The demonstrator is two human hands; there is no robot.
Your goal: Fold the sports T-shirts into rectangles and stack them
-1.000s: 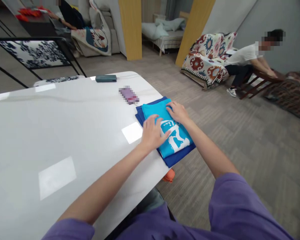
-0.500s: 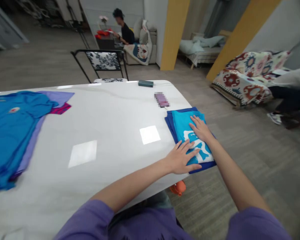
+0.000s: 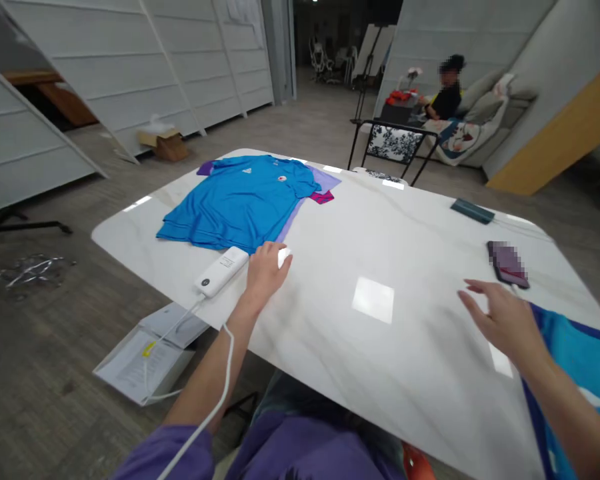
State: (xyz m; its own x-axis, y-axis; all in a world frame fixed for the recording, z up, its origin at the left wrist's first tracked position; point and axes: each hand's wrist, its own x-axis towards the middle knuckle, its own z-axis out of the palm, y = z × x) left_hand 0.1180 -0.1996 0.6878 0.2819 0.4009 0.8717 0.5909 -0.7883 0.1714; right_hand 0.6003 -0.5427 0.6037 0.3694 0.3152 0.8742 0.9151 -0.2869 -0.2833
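Observation:
A blue T-shirt (image 3: 245,200) lies spread at the left of the table, over lavender and purple cloth. My left hand (image 3: 267,270) is at its near hem, fingers bent downward and thumb apart; it holds nothing I can see. A bright white patch shows between thumb and fingers, and I cannot tell whether it is glare. Just left of that hand is a white power strip (image 3: 223,271). My right hand (image 3: 505,317) hovers open, thumb and fingers apart, near the phone (image 3: 509,265). Below its wrist lies folded bright-blue and navy clothing (image 3: 580,353), partly hidden by my forearm.
The white table (image 3: 320,347) has a dark green box-like item (image 3: 473,211) towards the back right. A white cable (image 3: 225,380) crosses my left forearm. Behind the table stand a chair (image 3: 393,147) and, farther off, a seated person (image 3: 445,97). An open white box (image 3: 150,353) is at lower left.
My view has swung left. Both hands have come off the folded clothing at the right; my left hand has crossed to the blue T-shirt, and my right hand is raised.

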